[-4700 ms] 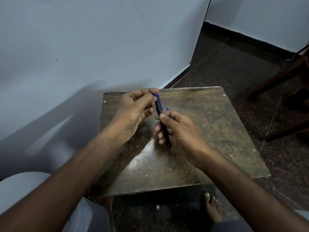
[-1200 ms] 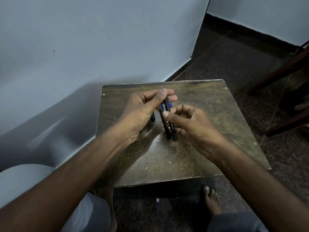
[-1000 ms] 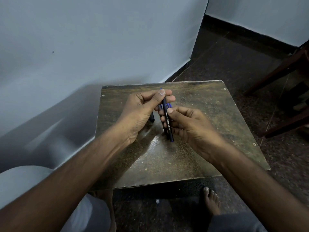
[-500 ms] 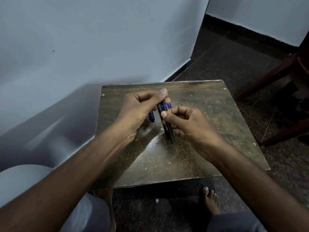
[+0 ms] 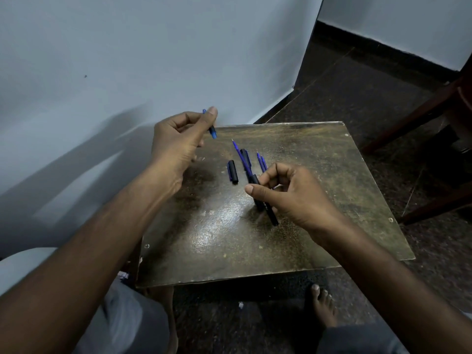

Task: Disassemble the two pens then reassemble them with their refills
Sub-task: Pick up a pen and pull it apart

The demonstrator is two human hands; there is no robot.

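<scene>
My right hand (image 5: 293,194) pinches a black pen barrel (image 5: 265,206) with a blue refill (image 5: 238,152) sticking out of its far end, low over the small table (image 5: 319,200). My left hand (image 5: 178,139) is raised at the table's far left corner and holds a small blue tip piece (image 5: 212,130) between thumb and fingers. A black cap (image 5: 233,171) lies on the table between my hands. A second black pen part (image 5: 245,155) lies beside the refill. More blue refills (image 5: 261,161) lie just beyond my right fingers, partly hidden.
A pale wall (image 5: 127,60) runs close along the table's left side. Dark wooden furniture legs (image 5: 421,118) stand on the dark floor at right. My bare foot (image 5: 323,310) rests under the table's near edge.
My left hand has pulled up and to the left, away from the pen, taking the blue tip piece with it. The refill now shows bare at the barrel's end. The right hand stayed put.
</scene>
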